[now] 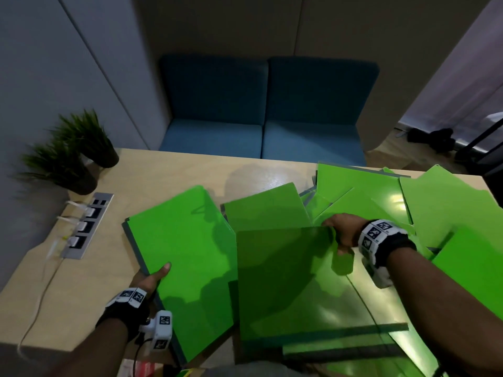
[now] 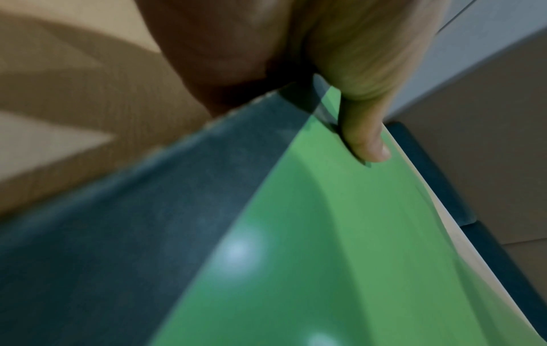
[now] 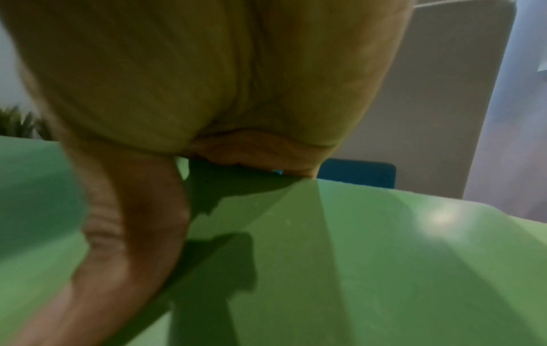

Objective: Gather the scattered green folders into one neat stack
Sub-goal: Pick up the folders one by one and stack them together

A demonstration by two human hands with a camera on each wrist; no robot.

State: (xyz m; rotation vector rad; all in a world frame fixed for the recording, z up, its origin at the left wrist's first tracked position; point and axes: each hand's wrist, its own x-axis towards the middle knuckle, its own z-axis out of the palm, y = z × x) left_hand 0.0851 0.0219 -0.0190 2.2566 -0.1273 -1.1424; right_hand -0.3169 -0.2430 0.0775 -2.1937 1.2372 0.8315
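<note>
Several green folders lie spread over the wooden table (image 1: 168, 170). My left hand (image 1: 152, 276) grips the left edge of a stack of green folders (image 1: 185, 257) with a grey spine, thumb on top; the left wrist view shows the thumb (image 2: 367, 140) pressed on that stack's green cover (image 2: 325, 257). My right hand (image 1: 340, 232) holds the far right corner of a single green folder (image 1: 283, 284), raised and tilted above others. In the right wrist view the palm (image 3: 207, 93) covers that folder's edge (image 3: 355, 257). More loose folders (image 1: 408, 197) fan out at the right.
Two potted plants (image 1: 73, 151) stand at the table's far left corner. A power socket strip (image 1: 87, 227) with white plugs and cables is set into the table's left side. A blue sofa (image 1: 261, 110) stands beyond the far edge. Bare table shows at the far middle.
</note>
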